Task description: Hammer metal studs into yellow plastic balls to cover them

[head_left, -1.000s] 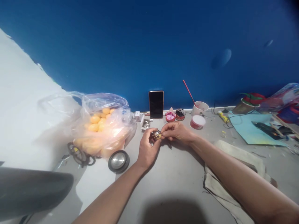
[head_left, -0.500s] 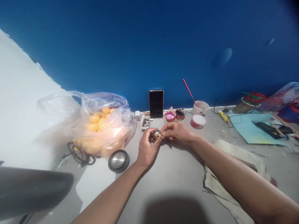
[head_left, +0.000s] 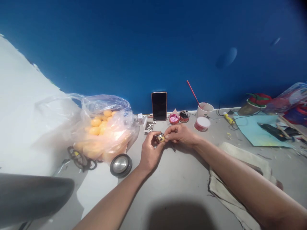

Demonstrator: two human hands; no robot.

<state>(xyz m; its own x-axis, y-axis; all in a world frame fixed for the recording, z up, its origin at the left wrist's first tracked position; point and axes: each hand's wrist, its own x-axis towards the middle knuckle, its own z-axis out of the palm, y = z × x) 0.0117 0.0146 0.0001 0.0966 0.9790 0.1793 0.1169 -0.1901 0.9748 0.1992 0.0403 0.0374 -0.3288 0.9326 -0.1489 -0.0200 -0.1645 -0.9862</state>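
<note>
My left hand [head_left: 149, 152] curls around a small yellow ball [head_left: 160, 138] covered partly with shiny pieces, holding it just above the grey table [head_left: 182, 179]. My right hand [head_left: 181, 134] pinches at the ball's right side with thumb and forefinger pressed together; what sits between those fingertips is too small to make out. Both hands meet over the middle of the table, in front of the phone.
A phone [head_left: 159, 106] leans on the blue wall. A clear bag of yellow balls [head_left: 105, 127] lies left, a round metal lid [head_left: 121, 164] beside it. A box of small shiny pieces [head_left: 149, 127], small pots [head_left: 174, 118], a cup with a red stick [head_left: 204, 110] and a cloth [head_left: 240, 172] surround the hands.
The view has shifted slightly. Both hands stay on the ball in the same place.
</note>
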